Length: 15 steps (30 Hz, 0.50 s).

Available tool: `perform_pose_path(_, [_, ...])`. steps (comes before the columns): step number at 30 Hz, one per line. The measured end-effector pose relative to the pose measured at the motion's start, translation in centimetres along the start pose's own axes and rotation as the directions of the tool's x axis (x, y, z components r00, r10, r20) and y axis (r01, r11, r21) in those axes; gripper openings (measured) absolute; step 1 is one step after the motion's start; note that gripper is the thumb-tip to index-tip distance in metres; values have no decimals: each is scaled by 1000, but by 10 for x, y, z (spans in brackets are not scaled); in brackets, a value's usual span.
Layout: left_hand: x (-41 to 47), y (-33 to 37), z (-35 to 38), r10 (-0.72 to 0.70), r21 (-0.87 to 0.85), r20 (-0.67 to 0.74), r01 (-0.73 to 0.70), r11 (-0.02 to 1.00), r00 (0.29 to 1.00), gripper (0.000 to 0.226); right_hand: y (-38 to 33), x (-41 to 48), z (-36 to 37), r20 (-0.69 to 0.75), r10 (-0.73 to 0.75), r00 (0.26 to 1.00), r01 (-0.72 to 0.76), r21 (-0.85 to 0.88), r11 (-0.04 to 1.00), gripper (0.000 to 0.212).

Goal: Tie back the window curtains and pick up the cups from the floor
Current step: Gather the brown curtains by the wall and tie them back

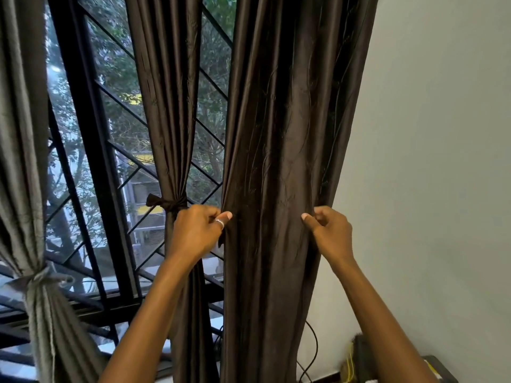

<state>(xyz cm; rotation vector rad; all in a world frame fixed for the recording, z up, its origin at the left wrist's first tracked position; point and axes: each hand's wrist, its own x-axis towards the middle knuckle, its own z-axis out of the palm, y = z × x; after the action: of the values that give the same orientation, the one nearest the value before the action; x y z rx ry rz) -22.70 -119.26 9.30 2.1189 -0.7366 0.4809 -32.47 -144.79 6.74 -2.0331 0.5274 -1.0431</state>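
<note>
I see left hand (197, 233) pinching brown curtain (279, 161) left edge | right hand (330, 230) pinching right edge | neighbouring curtain (168, 106) tied

The wide dark brown curtain (276, 134) on the right hangs untied in long glossy folds with a faint stem pattern, its left edge pinched by the left hand (197, 230) and its right edge by the right hand (329, 230) at the same height. Just left of it a narrower dark brown curtain (166, 106) is cinched at mid-height by a knotted brown tie (166, 203), and at the far left a grey curtain (22, 134) is bound lower down by a grey tie (41, 279)
</note>
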Motion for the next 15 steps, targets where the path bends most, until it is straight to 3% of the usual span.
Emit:
perform_pose_path(6, [6,-20,-13,-78,-37,-17,77,996,997,45,12,13,-21,-25,8,1000,-8,-2,1000,17])
perform_pose_path(11, [-2,-7,-10,-36,29,-78,38,999,996,43,5,-4,-13,-117,-26,993,22,-39,999,12])
perform_pose_path(15, [-11,5,5,16,26,-73,-15,1000,997,47,-7,-37,4,-130,-145,981,145,-5,989,8])
